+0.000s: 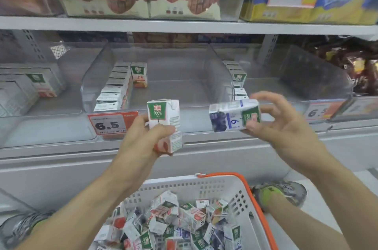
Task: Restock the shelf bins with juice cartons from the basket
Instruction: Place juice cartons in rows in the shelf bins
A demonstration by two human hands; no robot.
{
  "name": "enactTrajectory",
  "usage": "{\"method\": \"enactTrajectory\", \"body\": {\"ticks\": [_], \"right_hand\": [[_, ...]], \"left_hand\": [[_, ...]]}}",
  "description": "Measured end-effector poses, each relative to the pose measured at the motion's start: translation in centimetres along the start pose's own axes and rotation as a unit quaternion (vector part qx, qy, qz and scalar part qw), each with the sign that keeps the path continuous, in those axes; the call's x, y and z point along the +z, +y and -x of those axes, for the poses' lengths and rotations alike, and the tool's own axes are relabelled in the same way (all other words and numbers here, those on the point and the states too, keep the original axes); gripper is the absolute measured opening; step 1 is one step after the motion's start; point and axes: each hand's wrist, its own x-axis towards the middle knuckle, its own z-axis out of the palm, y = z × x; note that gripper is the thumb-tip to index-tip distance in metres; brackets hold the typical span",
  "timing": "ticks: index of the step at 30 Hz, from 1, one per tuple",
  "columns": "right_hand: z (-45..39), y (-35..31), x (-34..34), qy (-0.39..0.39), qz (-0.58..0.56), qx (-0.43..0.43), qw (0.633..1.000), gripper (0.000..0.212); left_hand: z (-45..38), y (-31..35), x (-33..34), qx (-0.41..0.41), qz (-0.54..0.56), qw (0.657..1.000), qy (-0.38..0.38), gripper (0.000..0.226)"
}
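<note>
Grey metal shelf (184, 26) carries clear plastic bins (143, 96), each part-filled along its left side. White slotted basket (194, 186) below holds many loose cartons. Left hand (143, 139) grips an upright red-and-white juice carton (165, 118); right hand (282, 125) pinches a sideways purple-and-white juice carton (233, 115). Step: carrying to bins. Next, judged: match each flavour's bin and stand it upright.

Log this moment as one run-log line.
left hand: holds upright red carton | right hand: holds sideways blue carton | basket: cartons remain
</note>
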Motion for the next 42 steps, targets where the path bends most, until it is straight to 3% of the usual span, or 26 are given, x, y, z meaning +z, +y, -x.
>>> {"method": "enactTrajectory", "body": {"ticks": [4, 6, 11, 13, 19, 22, 24, 27, 28, 30, 33, 38, 42], "right_hand": [[-4.5, -1.3, -3.9, 0.130, 0.177, -0.112, 0.969, 0.055], [-8.0, -1.2, -6.0, 0.159, 0.281, -0.102, 0.941, 0.058], [-16.0, 1.3, -8.3, 0.076, 0.483, -0.018, 0.872, 0.036], [-17.9, 2.6, -7.7, 0.027, 0.505, -0.003, 0.862, 0.036], [-21.0, 7.0, -7.4, 0.003, 0.486, 0.023, 0.874, 0.040], [-21.0, 6.6, -7.6, -0.008, 0.510, 0.025, 0.860, 0.049], [-19.9, 5.3, -7.5, 0.045, 0.521, -0.017, 0.852, 0.043], [-15.1, 1.9, -5.7, 0.132, 0.464, -0.114, 0.868, 0.017], [-13.1, 0.6, -4.6, 0.124, 0.435, -0.126, 0.883, 0.010], [-9.3, -1.4, -2.2, 0.035, 0.349, -0.095, 0.931, 0.009], [-5.8, -2.5, 1.7, -0.136, 0.236, 0.022, 0.962, 0.042], [-4.7, -2.2, 5.5, -0.134, 0.187, 0.049, 0.972, 0.031], [-4.8, -3.1, 8.7, -0.163, 0.087, 0.063, 0.981, 0.032]], "left_hand": [[-1.4, -0.4, 3.0, 0.042, -0.021, 0.999, 0.005, 0.066], [-2.0, -0.9, 4.0, 0.048, -0.016, 0.999, 0.021, 0.068], [-3.4, -1.7, 5.1, 0.071, -0.046, 0.995, 0.043, 0.078], [-3.8, -2.1, 5.3, 0.076, -0.057, 0.994, 0.053, 0.074], [-4.3, -3.1, 5.4, 0.066, -0.073, 0.993, 0.058, 0.078], [-4.4, -3.4, 5.5, 0.064, -0.093, 0.993, 0.040, 0.085], [-4.2, -3.5, 5.5, 0.070, -0.096, 0.992, 0.035, 0.079], [-3.4, -3.5, 5.3, 0.092, -0.115, 0.988, 0.037, 0.070], [-3.1, -3.5, 5.3, 0.101, -0.126, 0.986, 0.035, 0.070], [-2.6, -3.3, 5.1, 0.122, -0.152, 0.981, 0.026, 0.070], [-1.7, -3.1, 4.8, 0.156, -0.196, 0.968, 0.011, 0.070], [0.0, -1.8, 2.7, 0.200, -0.255, 0.946, 0.002, 0.072], [0.9, 0.4, -0.7, 0.271, -0.339, 0.901, 0.024, 0.074]]}}
